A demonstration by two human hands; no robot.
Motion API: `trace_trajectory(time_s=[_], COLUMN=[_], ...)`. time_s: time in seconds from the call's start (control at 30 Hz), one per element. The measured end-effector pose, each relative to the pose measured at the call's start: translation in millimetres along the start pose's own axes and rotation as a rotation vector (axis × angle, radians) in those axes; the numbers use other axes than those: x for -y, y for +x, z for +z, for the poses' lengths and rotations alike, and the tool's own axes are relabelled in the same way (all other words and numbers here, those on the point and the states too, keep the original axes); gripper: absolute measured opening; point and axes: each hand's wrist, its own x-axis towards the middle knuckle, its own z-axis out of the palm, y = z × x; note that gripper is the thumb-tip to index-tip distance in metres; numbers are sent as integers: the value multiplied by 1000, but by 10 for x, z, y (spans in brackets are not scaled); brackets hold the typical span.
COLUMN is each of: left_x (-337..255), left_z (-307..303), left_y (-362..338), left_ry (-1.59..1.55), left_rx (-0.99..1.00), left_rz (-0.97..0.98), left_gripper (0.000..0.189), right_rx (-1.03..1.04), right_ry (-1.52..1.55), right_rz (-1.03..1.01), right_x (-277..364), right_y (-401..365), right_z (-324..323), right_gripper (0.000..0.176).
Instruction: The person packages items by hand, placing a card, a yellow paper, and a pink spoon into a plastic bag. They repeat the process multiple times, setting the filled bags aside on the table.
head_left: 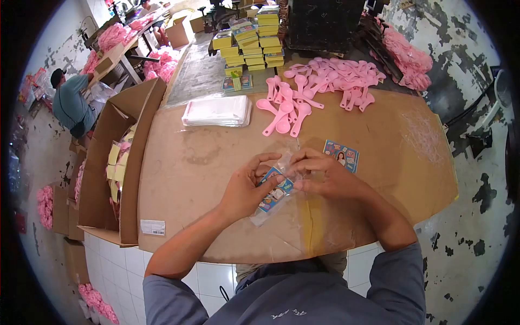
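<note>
A blue printed card [274, 196] lies tilted inside a clear plastic bag [261, 218] over the cardboard-covered table. My left hand [248, 187] is closed on the card and bag, its thumb across the card's upper part. My right hand [323, 174] pinches the bag's upper end beside the card, fingers bent together. Just behind my right hand, a second blue card [342, 154] lies flat on the table. Pink spoons [283, 115] are piled farther back. A stack of clear bags [216, 111] lies at the back left.
Stacked cards [248, 46] stand at the far edge beside a black box [323, 27]. An open carton [142, 157] with packets stands along the left edge. A white label [153, 227] lies near the front left. Another person [76, 103] sits at the far left.
</note>
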Motion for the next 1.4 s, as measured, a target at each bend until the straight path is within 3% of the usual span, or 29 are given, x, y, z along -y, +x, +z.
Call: trace_trajectory(time_s=[0.1, 0.17, 0.27, 0.37, 0.47, 0.57, 0.67, 0.87, 0.97, 1.23, 1.4], left_x=[27, 18, 35, -15, -27, 28, -13, -72, 0, -30, -99], left_z=[-31, -55, -87, -107, -120, -129, -145, -110, -117, -113, -34], left_y=[-3, 4, 15, -2, -9, 5, 8, 10, 26, 0, -25], left_ry=[72, 38, 36, 72, 86, 55, 5, -39, 28, 98, 58], left_rx=[20, 19, 9, 1, -8, -42, -72, -100, -108, -49, -25], left_rz=[-20, -46, -51, -47, -36, -12, -21, 32, 39, -33, -77], left_gripper=[45, 43, 41, 39, 37, 37, 38, 40, 39, 36, 33], right_rx=[-4, -144, -411, -411, -361, -441, -525, -101, -161, 23, 38], right_ry=[-33, -320, -750, -872, -787, -654, -509, -202, -152, -240, 0], right_rz=[83, 186, -103, 17, 184, 197, 197, 197, 84, 74, 111], right_x=[-359, -534, -1147, -1405, -1506, -1469, -809, -66, -64, 179, 221], right_y=[166, 396, 559, 592, 640, 544, 490, 170, 119, 134, 195], right_z=[-281, -488, -675, -698, -747, -833, -792, -634, -616, -488, -199], right_gripper=[17, 19, 23, 25, 26, 29, 29, 26, 28, 25, 46])
